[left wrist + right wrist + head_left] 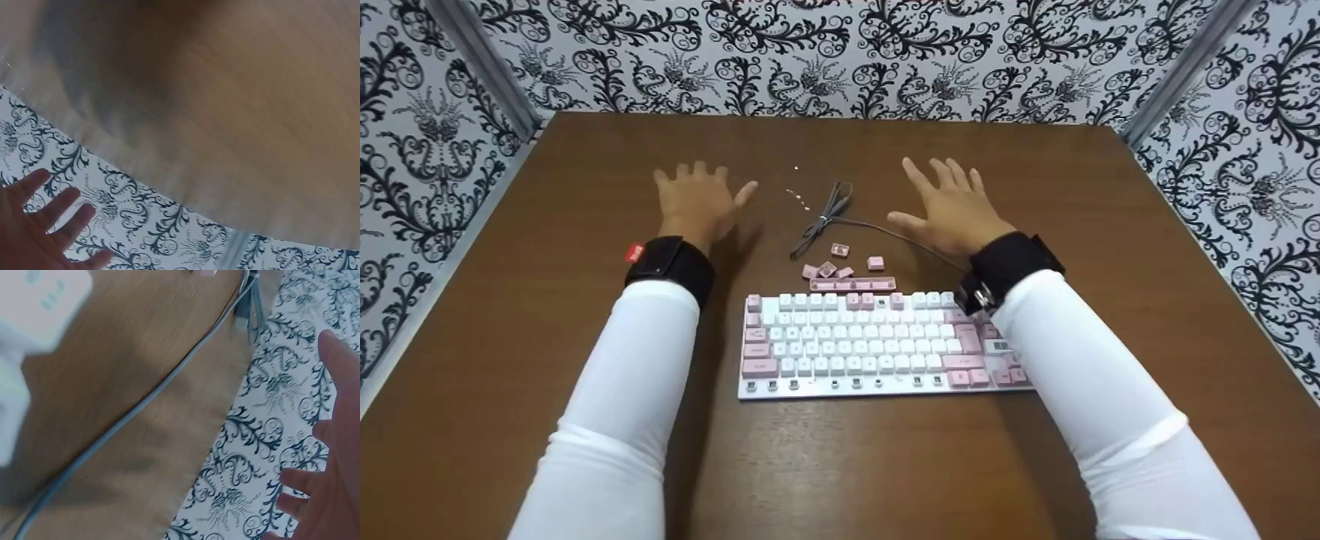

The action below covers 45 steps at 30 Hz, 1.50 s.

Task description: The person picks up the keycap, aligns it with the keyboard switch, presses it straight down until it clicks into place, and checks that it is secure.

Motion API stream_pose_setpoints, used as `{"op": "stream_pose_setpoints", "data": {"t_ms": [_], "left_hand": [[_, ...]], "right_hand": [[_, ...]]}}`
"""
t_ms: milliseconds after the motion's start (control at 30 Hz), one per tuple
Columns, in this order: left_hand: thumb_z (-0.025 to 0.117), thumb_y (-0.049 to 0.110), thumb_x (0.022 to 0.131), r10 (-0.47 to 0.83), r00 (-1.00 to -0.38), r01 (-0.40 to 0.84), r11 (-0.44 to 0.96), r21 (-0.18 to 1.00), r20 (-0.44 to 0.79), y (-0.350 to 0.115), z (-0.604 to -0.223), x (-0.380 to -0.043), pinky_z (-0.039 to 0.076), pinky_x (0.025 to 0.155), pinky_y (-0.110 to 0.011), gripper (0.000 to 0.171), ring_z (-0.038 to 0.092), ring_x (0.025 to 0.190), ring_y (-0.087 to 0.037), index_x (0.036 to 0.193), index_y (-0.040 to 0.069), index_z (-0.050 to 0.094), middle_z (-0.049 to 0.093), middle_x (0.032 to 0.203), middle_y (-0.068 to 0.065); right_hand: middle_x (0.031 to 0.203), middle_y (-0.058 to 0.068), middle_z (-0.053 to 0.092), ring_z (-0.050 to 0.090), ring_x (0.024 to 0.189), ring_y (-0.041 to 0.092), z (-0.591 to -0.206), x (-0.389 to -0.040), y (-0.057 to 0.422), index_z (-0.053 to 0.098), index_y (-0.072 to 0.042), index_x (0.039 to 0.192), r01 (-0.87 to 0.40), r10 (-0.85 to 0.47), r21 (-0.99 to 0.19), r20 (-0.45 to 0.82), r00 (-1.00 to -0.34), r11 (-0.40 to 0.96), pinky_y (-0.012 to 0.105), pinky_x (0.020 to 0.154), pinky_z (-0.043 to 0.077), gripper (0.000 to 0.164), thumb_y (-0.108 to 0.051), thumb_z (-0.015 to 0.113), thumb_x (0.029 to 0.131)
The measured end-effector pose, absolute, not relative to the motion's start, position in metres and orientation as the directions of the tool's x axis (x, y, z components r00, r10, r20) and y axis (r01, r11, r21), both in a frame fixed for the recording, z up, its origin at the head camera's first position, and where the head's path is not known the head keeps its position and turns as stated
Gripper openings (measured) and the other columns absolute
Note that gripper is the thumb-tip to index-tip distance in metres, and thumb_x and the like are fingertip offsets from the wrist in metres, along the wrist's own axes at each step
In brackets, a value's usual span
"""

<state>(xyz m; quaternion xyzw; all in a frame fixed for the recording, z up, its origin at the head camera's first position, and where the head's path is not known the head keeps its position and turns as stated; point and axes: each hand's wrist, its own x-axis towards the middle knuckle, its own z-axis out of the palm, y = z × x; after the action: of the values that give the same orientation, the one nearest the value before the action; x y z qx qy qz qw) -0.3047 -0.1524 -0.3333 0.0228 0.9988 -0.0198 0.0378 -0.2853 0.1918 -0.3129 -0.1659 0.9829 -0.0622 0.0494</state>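
Note:
Both hands are held palm down over the table with fingers spread, holding nothing. The left hand (694,202) is to the left of the bundled grey cable (826,217). To the cable's right is the right hand (952,210). Nearer the body lies a white and pink keyboard (855,347), its right end partly hidden by the right forearm. Its front row shows several bare switches. Behind it lie a long pink keycap (853,285) and several small pink keycaps (840,250). In the right wrist view the cable (152,396) runs diagonally beneath the hand.
Several tiny pale pieces (798,197) lie on the brown table (585,420) near the cable bundle. Walls with a black floral pattern (817,67) border the back and sides. Grey corner strips (484,67) stand at the back corners.

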Motion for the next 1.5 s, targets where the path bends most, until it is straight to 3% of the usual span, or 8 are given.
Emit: {"op": "stream_pose_setpoints", "data": {"t_ms": [167,300,500,667,767,967,1200,1500], "left_hand": [[0.013,0.067,0.100,0.159,-0.987,0.157,0.985,0.071,-0.016,-0.137,-0.338,-0.299,0.022,0.115,-0.069,0.082,0.035,0.142,-0.049,0.155,0.009,0.032,0.035,0.157,-0.025],[0.023,0.060,0.104,0.249,-0.968,0.250,0.958,0.140,0.027,-0.121,-0.342,-0.283,0.034,0.111,-0.064,0.072,0.046,0.136,-0.046,0.151,0.007,0.037,0.044,0.152,-0.024],[0.046,0.043,0.104,0.391,-0.905,0.423,0.876,0.233,0.169,-0.105,-0.340,-0.241,0.052,0.092,-0.056,0.042,0.067,0.105,-0.037,0.123,0.009,0.062,0.069,0.117,-0.016],[0.054,0.036,0.101,0.470,-0.850,0.518,0.826,0.221,0.238,-0.107,-0.353,-0.211,0.056,0.075,-0.048,0.030,0.068,0.084,-0.028,0.106,0.010,0.068,0.071,0.098,-0.009],[0.056,0.036,0.100,0.501,-0.838,0.543,0.809,0.227,0.217,-0.105,-0.360,-0.202,0.056,0.072,-0.045,0.030,0.067,0.081,-0.026,0.106,0.010,0.069,0.070,0.096,-0.008],[0.054,0.054,0.097,0.536,-0.842,0.531,0.801,0.276,0.062,-0.098,-0.364,-0.190,0.054,0.088,-0.055,0.055,0.066,0.109,-0.034,0.135,0.014,0.058,0.065,0.128,-0.014],[0.060,0.068,0.086,0.594,-0.799,0.540,0.776,0.326,-0.090,-0.091,-0.358,-0.175,0.035,0.109,-0.067,0.082,0.042,0.141,-0.041,0.153,0.025,0.039,0.041,0.156,-0.016],[0.085,0.067,0.060,0.636,-0.765,0.586,0.753,0.299,-0.102,-0.086,-0.355,-0.155,0.014,0.114,-0.074,0.126,0.031,0.147,-0.043,0.160,0.035,0.016,0.027,0.163,-0.015]], "right_hand": [[0.167,0.018,0.008,0.006,0.155,0.039,-0.315,-0.267,0.195,0.002,-0.031,0.161,-0.365,-0.384,-0.199,-0.067,-0.921,0.910,0.057,0.123,-0.004,0.091,-0.080,0.030,0.089],[0.165,0.017,0.019,0.017,0.153,0.036,-0.317,-0.248,0.194,0.011,-0.031,0.160,-0.422,-0.444,-0.236,-0.048,-0.894,0.875,0.055,0.124,0.003,0.086,-0.075,0.038,0.091],[0.156,0.015,0.037,0.032,0.147,0.034,-0.322,-0.227,0.190,0.030,-0.028,0.157,-0.478,-0.500,-0.228,-0.047,-0.865,0.848,0.059,0.121,0.018,0.077,-0.068,0.048,0.094],[0.148,0.014,0.046,0.043,0.138,0.033,-0.329,-0.225,0.180,0.037,-0.024,0.155,-0.508,-0.532,-0.207,-0.076,-0.843,0.836,0.057,0.117,0.029,0.070,-0.058,0.053,0.096],[0.144,0.014,0.050,0.047,0.133,0.033,-0.333,-0.227,0.177,0.040,-0.021,0.153,-0.522,-0.546,-0.200,-0.089,-0.833,0.829,0.055,0.114,0.034,0.067,-0.054,0.056,0.097],[0.132,0.013,0.062,0.057,0.121,0.032,-0.340,-0.240,0.174,0.061,-0.012,0.137,-0.563,-0.580,-0.177,-0.062,-0.812,0.808,0.050,0.104,0.046,0.046,-0.034,0.065,0.097],[0.116,0.012,0.070,0.065,0.105,0.030,-0.336,-0.256,0.165,0.069,-0.008,0.122,-0.588,-0.599,-0.144,-0.055,-0.799,0.796,0.045,0.091,0.055,0.032,-0.017,0.071,0.091],[0.109,0.012,0.074,0.071,0.095,0.025,-0.339,-0.269,0.153,0.071,-0.007,0.119,-0.591,-0.619,-0.208,-0.106,-0.779,0.779,0.039,0.086,0.058,0.029,-0.013,0.072,0.090]]}}
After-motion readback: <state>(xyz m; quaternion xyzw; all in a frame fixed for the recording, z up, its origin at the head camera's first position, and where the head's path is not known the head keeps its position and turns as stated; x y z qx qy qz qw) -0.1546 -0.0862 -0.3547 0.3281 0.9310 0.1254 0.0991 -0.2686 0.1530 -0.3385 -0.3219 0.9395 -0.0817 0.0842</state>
